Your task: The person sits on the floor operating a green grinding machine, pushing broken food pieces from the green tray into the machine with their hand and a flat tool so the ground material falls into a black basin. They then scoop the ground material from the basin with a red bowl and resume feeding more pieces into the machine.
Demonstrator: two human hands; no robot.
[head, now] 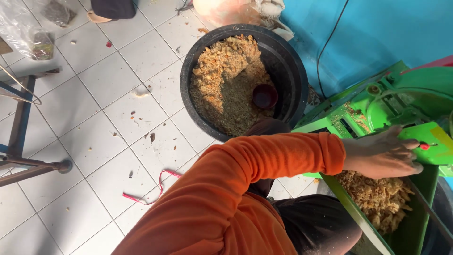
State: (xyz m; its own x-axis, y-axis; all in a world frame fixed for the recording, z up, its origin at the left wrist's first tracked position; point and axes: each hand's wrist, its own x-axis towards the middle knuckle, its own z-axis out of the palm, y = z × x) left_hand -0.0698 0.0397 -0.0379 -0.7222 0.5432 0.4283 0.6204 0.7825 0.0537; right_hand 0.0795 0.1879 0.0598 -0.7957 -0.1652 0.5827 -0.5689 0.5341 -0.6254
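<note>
Green flap (427, 137) under left-hand (384, 153) grip

Clear plastic bag (28, 28) at top left; pale pink sack (231, 12) behind the black tub (292, 71).

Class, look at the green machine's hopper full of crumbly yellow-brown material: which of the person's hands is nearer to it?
Only one hand shows, on the orange-sleeved arm. It rests on the green hopper rim, just above the material. Whether it is left or right cannot be told; the other hand is out of view.
</note>
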